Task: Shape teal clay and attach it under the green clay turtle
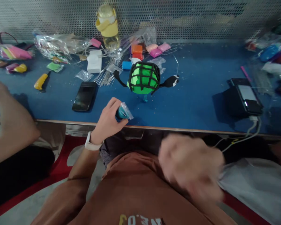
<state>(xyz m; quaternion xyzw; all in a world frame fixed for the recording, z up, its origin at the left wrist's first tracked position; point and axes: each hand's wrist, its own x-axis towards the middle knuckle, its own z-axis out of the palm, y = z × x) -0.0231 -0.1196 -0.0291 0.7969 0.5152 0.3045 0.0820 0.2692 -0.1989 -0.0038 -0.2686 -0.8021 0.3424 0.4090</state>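
My left hand (111, 117), with a white band at the wrist, is wrapped round a teal packet (124, 111) in clear plastic at the table's front edge. The packet looks like modelling clay. My right hand (192, 162) is raised in front of my shirt, right of the middle, smeared by motion; its fingers cannot be made out. Beyond my left hand stands a bright green domed clay figure (144, 78) with a black grid over it. Black arms stick out at both its sides, and a small blue piece (145, 97) shows below it.
On the blue table (196, 68) lie a black phone (84, 96), a yellow-handled cutter (41, 82), thin wires (105, 75), a white adapter (94, 61) and clay packets (137, 51). A yellow bottle (107, 26) stands behind. A black device (244, 97) with cables is right. Another person's arm (11, 118) is left.
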